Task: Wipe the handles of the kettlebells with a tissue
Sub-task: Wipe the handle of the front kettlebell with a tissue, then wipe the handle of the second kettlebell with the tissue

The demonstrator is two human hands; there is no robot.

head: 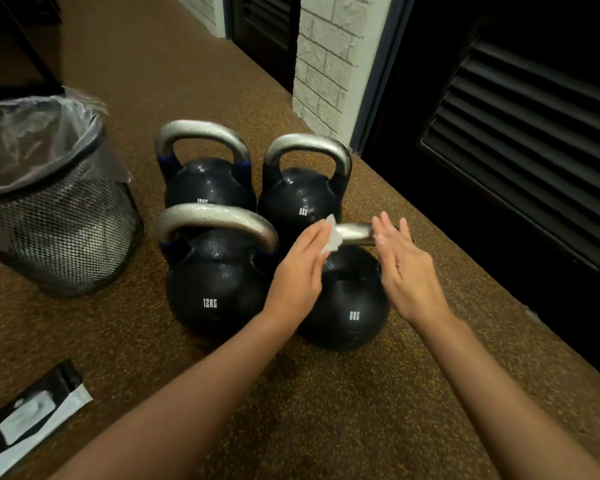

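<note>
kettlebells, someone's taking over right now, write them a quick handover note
Left hand: straight fingers press a tissue against the handle of the near 8KG kettlebell.
Right hand: open beside the same handle's right end, holding nothing.
Three more kettlebells on the floor: near 12KG, far 12KG, far 8KG.
Done: cannot tell which handles are already wiped.
Left: finish this handle, check the others. Mesh bin stands to the left.
</note>
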